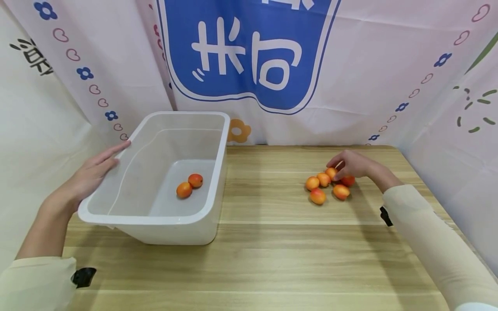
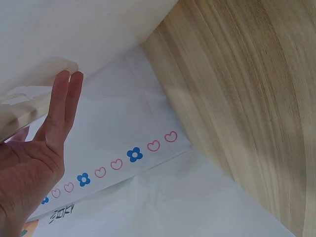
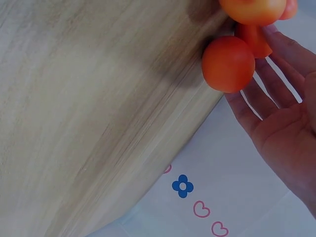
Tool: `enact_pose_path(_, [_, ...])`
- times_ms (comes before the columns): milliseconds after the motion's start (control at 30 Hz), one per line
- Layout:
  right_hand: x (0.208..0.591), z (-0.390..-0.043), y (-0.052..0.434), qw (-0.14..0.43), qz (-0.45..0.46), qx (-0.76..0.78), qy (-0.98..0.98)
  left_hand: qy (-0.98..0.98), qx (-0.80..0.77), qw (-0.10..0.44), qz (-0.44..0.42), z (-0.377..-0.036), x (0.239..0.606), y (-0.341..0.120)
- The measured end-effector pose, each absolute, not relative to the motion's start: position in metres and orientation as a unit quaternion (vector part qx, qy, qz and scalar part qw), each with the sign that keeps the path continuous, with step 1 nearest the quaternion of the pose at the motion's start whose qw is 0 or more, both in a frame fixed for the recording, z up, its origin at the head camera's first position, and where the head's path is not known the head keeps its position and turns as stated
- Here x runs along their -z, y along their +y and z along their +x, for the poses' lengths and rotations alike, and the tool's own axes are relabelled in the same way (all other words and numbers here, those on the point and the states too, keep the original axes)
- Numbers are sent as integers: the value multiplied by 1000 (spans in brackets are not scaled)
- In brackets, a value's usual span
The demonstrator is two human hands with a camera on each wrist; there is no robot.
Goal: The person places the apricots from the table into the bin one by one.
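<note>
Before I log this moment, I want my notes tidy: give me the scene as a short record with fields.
surface: wood-grain table
container: white bin, on the left
in bin: two orange-red fruits
on table: at least six more fruits, clustered on the right
left hand: at the bin's left rim
right hand: at the fruit cluster; whether it grips one is unclear
backdrop: printed white cloth

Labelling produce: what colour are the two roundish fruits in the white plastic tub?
Both fruits are orange-red, clearest in the head view.

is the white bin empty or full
Neither: the white bin is partly filled, with two orange fruits lying on its floor and plenty of bare space around them.
</note>
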State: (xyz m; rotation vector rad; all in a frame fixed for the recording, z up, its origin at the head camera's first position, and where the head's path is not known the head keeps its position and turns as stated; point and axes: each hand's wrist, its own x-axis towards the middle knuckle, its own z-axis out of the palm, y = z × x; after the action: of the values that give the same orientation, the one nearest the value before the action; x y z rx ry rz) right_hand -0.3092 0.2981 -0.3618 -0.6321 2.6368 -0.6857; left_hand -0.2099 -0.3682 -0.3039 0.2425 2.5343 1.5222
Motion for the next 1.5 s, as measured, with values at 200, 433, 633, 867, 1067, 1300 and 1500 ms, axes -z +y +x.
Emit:
enact_pose_path(200, [363,-308,297,172,-224,248,927,847,-518,90,84,-210,304,-368])
enact_pose_path(433, [363,-309,298,156,-237,250,925,848,-516,89,87,-208,304,-368])
enact_pose_path(633, [360,-310,299,135,-219,260,930,847,-516,90,87,-207,304,-368])
enact_pose_path(867, [354,-309,296,118,-219,287,925,844,-521,90,90,-208,304,-369])
enact_pose_path(1067, [347,-306,288,108,-226,285,925,843,-523,90,89,-208,304,-369])
enact_pose_path(1300, [342,-304,281,130,-224,316,913,848,-515,91,85,-208,303,-368])
enact_pose_path(1500, [343,-303,279,140,-235,327,905,854,-505,89,85,-209,303,-367])
